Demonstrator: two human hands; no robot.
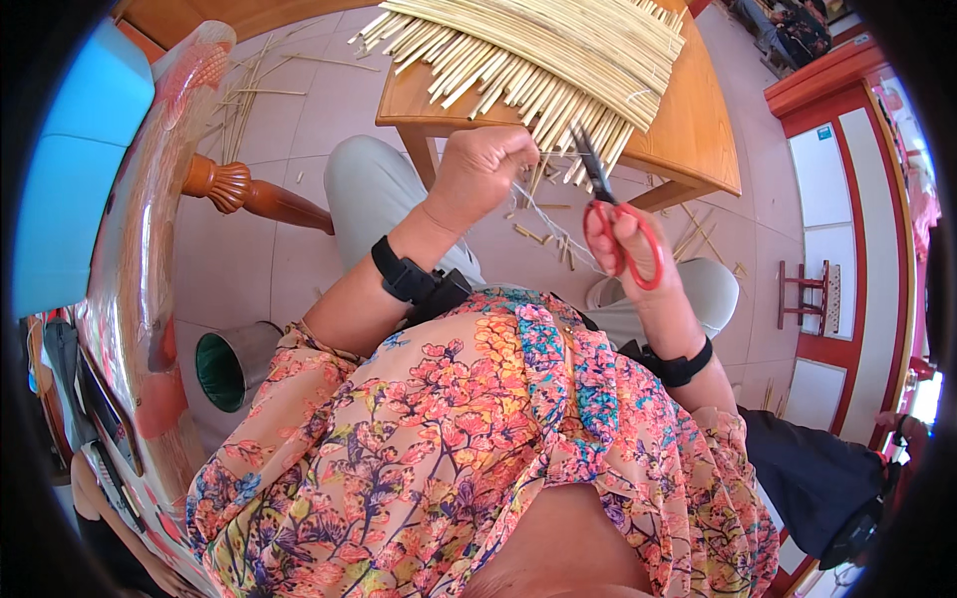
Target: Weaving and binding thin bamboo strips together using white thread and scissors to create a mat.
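My left hand [480,167] is pinched closed on a thin white string [554,227] at the near edge of a mat-like layer of pale straw-coloured sticks [538,55]. The string dangles in loose loops below that hand. My right hand [638,254] grips red-handled scissors [602,181], their dark blades pointing up beside the stick ends, to the right of my left hand. The sticks lie on a wooden table [703,140] with uneven ends jutting over its front edge.
Cut pieces [553,239] and long sticks [254,90] litter the tiled floor. A wooden armrest [159,299] runs along the left, beside a bin [224,369]. A small wooden stool [802,294] stands at the right. Parts of other people [802,30] show at the rim.
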